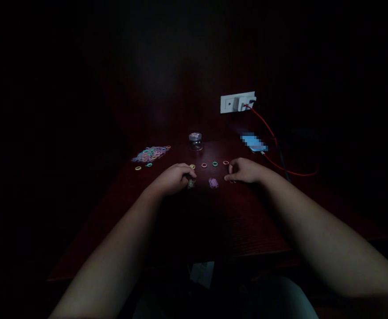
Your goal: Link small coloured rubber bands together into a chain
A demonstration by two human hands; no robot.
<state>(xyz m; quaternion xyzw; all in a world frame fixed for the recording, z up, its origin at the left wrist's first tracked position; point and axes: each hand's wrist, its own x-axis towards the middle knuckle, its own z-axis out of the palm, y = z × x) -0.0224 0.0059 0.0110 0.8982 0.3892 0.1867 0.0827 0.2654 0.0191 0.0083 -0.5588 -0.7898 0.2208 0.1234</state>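
My left hand [177, 178] rests on the dark red table with its fingers curled and apart, beside a small greenish pile [191, 183] and a yellow ring [192, 167]. My right hand [242, 170] has its thumb and fingers apart, close to a pink ring [226, 162]; a few thin pieces [233, 181] lie partly under it. Between the hands lie a purple pile of small clips or bands [213, 182], a pink ring [204, 165] and a green ring [215, 164]. Nothing can be seen held in either hand.
A heap of colourful small pieces [151, 153] lies at the left, with a yellow ring [138, 168] and a teal ring [149, 165] before it. A lidded clear jar [195, 141] stands behind. At right are a phone [254, 142], red cable [267, 125] and wall socket [229, 103].
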